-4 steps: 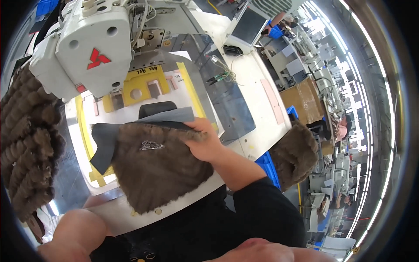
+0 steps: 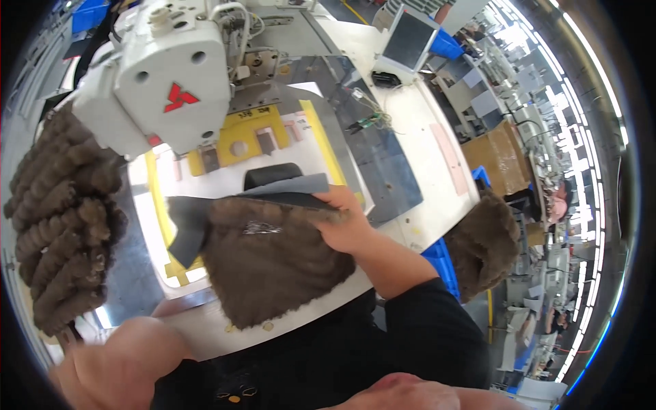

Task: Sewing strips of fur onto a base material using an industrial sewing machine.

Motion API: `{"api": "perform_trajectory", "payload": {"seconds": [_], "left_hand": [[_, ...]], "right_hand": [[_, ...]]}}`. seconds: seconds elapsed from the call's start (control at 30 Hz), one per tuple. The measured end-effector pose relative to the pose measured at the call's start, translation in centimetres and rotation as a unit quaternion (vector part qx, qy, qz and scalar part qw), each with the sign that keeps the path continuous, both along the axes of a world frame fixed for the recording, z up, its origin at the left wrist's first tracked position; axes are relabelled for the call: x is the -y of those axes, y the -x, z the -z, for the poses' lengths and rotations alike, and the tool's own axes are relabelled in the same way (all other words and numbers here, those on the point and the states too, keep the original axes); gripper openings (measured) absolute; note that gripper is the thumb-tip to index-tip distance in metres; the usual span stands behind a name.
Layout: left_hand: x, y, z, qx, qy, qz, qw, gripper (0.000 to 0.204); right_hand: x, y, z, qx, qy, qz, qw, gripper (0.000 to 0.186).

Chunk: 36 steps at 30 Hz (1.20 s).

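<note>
My right hand (image 2: 344, 220) is closed on the upper right corner of a brown fur panel (image 2: 280, 280), thumb and fingers pinching its edge. Along the top of the panel runs a dark fabric backing, with a loose dark grey flap (image 2: 188, 225) at its left end and a lighter grey strip (image 2: 294, 184) beneath my fingers. A crinkled, shiny clear patch (image 2: 262, 227) lies on the fur. Behind it is a dark rounded piece (image 2: 270, 175) on the white sewing template (image 2: 205, 184). My left arm (image 2: 137, 355) bends in at the lower left, blurred; its hand is not visible.
A white sewing machine head (image 2: 171, 82) overhangs the template, which has yellow edging. Heaped brown fur pieces (image 2: 65, 232) lie at the left. Green-handled snips (image 2: 361, 125) and a screen (image 2: 408, 41) are on the table. More fur (image 2: 482, 246) sits by a blue bin (image 2: 441, 266) at right.
The whole view has shifted, so everything appears farther right. My right hand keeps its hold on the fur panel, which stays in the same place over the template.
</note>
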State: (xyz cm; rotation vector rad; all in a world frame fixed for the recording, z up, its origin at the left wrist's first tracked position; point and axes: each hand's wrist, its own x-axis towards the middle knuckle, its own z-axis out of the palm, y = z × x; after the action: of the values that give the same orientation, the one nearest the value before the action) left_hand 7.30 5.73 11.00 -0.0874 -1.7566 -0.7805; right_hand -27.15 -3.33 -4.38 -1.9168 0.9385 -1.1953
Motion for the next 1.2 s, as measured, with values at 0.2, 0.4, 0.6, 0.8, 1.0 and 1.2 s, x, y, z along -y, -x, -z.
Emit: {"api": "perform_trajectory", "payload": {"seconds": [0.2, 0.4, 0.6, 0.8, 1.0, 1.2], "left_hand": [[4.8, 1.9, 3.4, 0.11, -0.293, -0.371, 0.874, 0.054], [4.5, 0.9, 6.7, 0.29, -0.341, -0.251, 0.858, 0.055], [3.3, 2.2, 5.1, 0.214, -0.398, -0.146, 0.88, 0.038], [1.4, 3.1, 4.6, 0.148, -0.377, -0.184, 0.896, 0.039], [0.6, 4.3, 3.8, 0.083, -0.498, -0.064, 0.861, 0.038], [6.3, 3.3, 11.2, 0.343, -0.517, -0.175, 0.765, 0.032]], "right_hand": [[-0.6, 2.2, 1.8, 0.078, -0.058, -0.083, 0.992, 0.03], [-1.6, 2.2, -3.0, 0.167, -0.106, -0.154, 0.968, 0.024], [-2.4, 2.6, -4.5, 0.024, -0.032, -0.066, 0.997, 0.029], [-4.4, 3.0, -9.1, 0.161, -0.269, -0.085, 0.946, 0.041], [-3.8, 4.9, -10.4, 0.158, -0.255, -0.189, 0.935, 0.046], [0.9, 4.1, -3.6, 0.12, -0.407, -0.151, 0.893, 0.044]]}}
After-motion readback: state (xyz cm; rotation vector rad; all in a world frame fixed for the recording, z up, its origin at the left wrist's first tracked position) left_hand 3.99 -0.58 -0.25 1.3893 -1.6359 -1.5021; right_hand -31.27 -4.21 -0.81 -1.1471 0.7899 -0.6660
